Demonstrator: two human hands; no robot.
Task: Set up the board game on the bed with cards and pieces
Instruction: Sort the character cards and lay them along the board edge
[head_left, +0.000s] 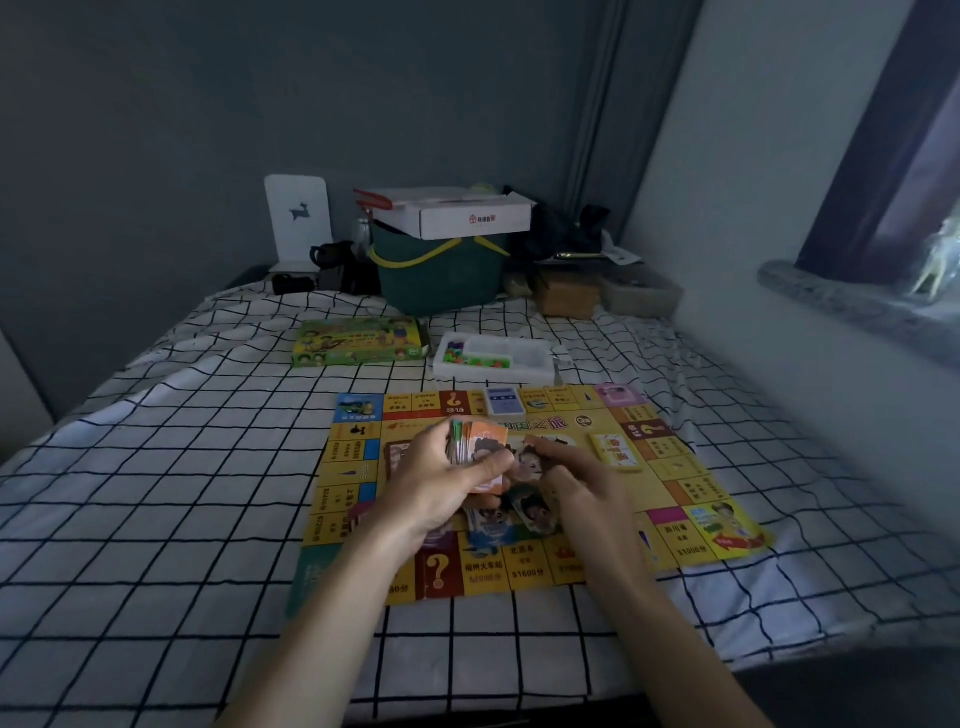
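Observation:
A yellow game board (675, 499) lies flat on the checked bed sheet (182, 493). My left hand (441, 483) grips a stack of cards (478, 447) above the board's middle. My right hand (576, 483) is just to its right, fingers curled down on loose picture cards (535, 512) lying on the board. A blue card deck (503, 401) sits on the board's far edge. A yellow card deck (615, 451) sits on its right side. A white tray (540, 358) with small coloured pieces (457, 356) stands beyond the board.
The green game box (358, 340) lies on the sheet, far left of the tray. A green basket (441, 275) topped by a white carton (467, 215) and other clutter fill the bed's far end. A wall and a window sill (852, 306) border the right.

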